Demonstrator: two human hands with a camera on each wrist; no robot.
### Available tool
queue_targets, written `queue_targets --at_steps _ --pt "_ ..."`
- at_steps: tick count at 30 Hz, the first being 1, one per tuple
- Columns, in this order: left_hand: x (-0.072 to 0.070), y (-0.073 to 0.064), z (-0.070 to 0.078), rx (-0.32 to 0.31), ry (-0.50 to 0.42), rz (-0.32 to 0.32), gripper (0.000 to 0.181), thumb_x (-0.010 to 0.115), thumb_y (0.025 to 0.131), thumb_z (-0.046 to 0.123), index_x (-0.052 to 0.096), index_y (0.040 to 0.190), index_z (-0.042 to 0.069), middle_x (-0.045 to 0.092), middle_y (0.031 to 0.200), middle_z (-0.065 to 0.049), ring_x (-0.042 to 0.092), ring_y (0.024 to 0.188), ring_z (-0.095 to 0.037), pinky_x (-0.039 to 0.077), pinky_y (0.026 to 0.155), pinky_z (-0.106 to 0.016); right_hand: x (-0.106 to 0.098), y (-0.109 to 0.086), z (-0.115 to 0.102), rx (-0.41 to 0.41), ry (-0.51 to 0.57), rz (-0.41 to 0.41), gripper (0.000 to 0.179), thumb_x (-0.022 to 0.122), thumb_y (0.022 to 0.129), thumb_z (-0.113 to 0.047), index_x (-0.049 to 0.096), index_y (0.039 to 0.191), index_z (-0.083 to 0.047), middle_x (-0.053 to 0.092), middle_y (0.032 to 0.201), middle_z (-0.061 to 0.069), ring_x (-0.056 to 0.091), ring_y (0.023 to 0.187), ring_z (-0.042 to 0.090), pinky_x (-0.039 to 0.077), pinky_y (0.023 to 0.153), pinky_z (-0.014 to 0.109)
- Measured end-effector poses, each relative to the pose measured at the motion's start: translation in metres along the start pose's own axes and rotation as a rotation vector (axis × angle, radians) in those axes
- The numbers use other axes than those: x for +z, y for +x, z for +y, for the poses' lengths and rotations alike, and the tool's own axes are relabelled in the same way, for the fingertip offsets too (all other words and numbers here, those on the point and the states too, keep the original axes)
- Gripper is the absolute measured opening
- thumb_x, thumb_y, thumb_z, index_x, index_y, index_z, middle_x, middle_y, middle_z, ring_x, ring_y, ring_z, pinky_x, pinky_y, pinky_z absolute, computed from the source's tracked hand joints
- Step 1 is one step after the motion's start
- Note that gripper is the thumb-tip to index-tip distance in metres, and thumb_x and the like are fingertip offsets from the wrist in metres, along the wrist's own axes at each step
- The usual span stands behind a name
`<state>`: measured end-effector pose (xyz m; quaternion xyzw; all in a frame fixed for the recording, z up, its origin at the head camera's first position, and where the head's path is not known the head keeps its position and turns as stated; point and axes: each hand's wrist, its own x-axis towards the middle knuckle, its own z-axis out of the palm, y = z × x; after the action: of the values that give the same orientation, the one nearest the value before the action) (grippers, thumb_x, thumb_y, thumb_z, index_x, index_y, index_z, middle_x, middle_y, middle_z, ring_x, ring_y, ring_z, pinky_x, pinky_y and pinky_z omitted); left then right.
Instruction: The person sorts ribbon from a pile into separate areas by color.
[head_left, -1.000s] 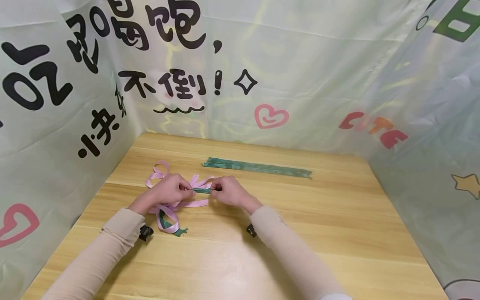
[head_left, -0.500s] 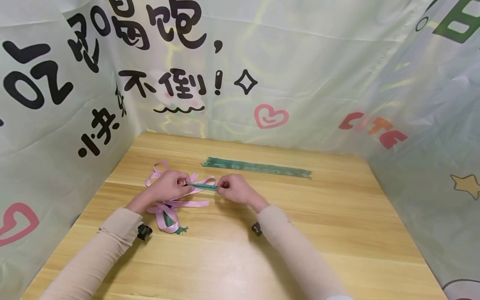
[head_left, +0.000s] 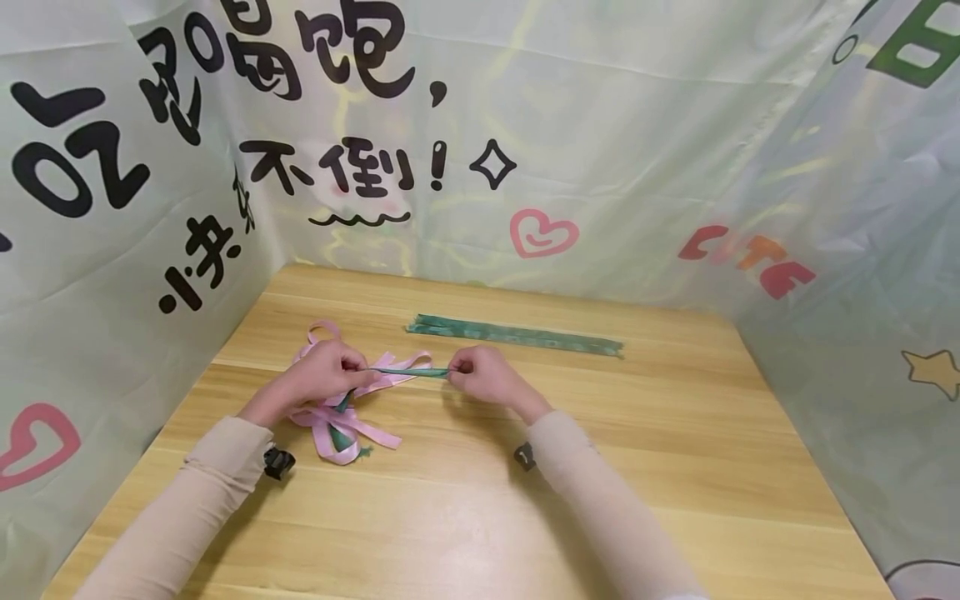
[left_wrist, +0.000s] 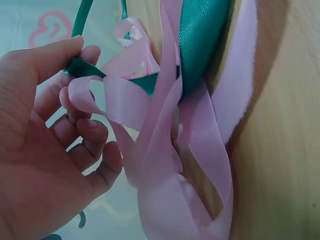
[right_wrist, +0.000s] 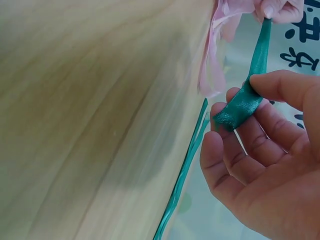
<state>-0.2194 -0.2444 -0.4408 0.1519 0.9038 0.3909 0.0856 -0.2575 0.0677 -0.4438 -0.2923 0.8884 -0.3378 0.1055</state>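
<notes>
Head view: a person in beige sleeves stretches a short run of green ribbon point(head_left: 408, 372) taut between two hands above the left half of the tabletop point(head_left: 675, 467). The left hand point(head_left: 324, 377) pinches the ribbon between thumb and forefinger where it leaves a loose tangle of pink ribbon point(head_left: 352, 429), its other fingers curled around a pink loop; the grip looks meant to hold the tangle back while the green strand is drawn clear. The right hand point(head_left: 483, 377) pinches the ribbon's free end between thumb and fingertips, with the end folded over the forefinger, apparently for a firmer hold on the slick satin. The left wrist view shows the green ribbon point(left_wrist: 200, 40) threading through the pink loops point(left_wrist: 165, 150), so the two seem knotted or wound together, though the exact path is hidden. The pink tangle rests on the tabletop near its left edge, partly under the left hand. A second, longer green strip point(head_left: 514, 335) lies flat and straight toward the far edge, well apart from both hands, seemingly already laid out. Printed plastic sheeting point(head_left: 600, 125) walls in the tabletop on three sides.
</notes>
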Motion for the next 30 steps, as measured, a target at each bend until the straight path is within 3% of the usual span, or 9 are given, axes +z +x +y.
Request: queue_targets --at_steps 4,9,17,22,26,30 --pt "-0.004 -0.002 -0.003 -0.046 -0.034 0.008 0.025 0.076 0.098 0.027 0.078 0.087 0.005 0.056 0.062 0.003 0.04 0.056 -0.007 0.031 0.052 -0.023 -0.004 -0.003 0.007 0.023 -0.009 0.011 0.012 0.066 0.099 -0.017 0.075 0.097 -0.01 0.072 0.09 0.0 0.058 0.079 0.011 0.051 0.079 0.029" --pt "-0.008 -0.004 -0.004 -0.05 -0.098 0.041 0.017 0.073 0.099 0.017 0.077 0.092 0.002 0.066 0.078 -0.009 0.045 0.065 -0.013 0.035 0.055 -0.023 -0.013 -0.009 0.011 0.054 -0.004 0.029 0.014 0.065 0.1 -0.02 0.076 0.099 -0.011 0.075 0.098 0.001 0.062 0.088 0.014 0.053 0.088 0.035" --pt "-0.011 -0.007 -0.004 -0.08 -0.096 0.094 0.036 0.067 0.105 0.031 0.065 0.081 0.005 0.05 0.076 -0.003 0.047 0.066 -0.018 0.037 0.055 -0.027 -0.027 -0.017 0.02 0.054 0.007 0.071 0.017 0.065 0.101 -0.021 0.077 0.103 -0.009 0.077 0.109 0.007 0.069 0.105 0.022 0.056 0.098 0.045" --pt "-0.01 -0.007 -0.003 -0.075 -0.071 0.115 0.042 0.068 0.104 0.039 0.063 0.078 0.006 0.051 0.085 -0.006 0.048 0.072 -0.021 0.038 0.056 -0.028 -0.035 -0.022 0.027 0.071 0.038 0.073 0.022 0.064 0.102 -0.023 0.077 0.11 -0.007 0.076 0.117 0.01 0.069 0.115 0.029 0.055 0.102 0.05" --pt "-0.011 -0.006 -0.003 -0.054 -0.045 0.141 0.04 0.069 0.103 0.036 0.063 0.078 0.006 0.05 0.099 -0.008 0.048 0.093 -0.023 0.044 0.073 -0.033 -0.041 -0.027 0.033 0.075 0.065 0.082 0.025 0.063 0.103 -0.022 0.076 0.115 -0.005 0.075 0.121 0.014 0.068 0.117 0.033 0.055 0.103 0.052" --pt "-0.013 -0.007 -0.002 -0.024 -0.008 0.166 0.032 0.07 0.103 0.026 0.065 0.081 0.004 0.049 0.099 -0.008 0.048 0.102 -0.025 0.045 0.087 -0.04 -0.047 -0.033 0.04 0.102 0.068 0.089 0.027 0.063 0.103 -0.024 0.075 0.119 -0.006 0.075 0.123 0.015 0.07 0.115 0.032 0.056 0.101 0.051"
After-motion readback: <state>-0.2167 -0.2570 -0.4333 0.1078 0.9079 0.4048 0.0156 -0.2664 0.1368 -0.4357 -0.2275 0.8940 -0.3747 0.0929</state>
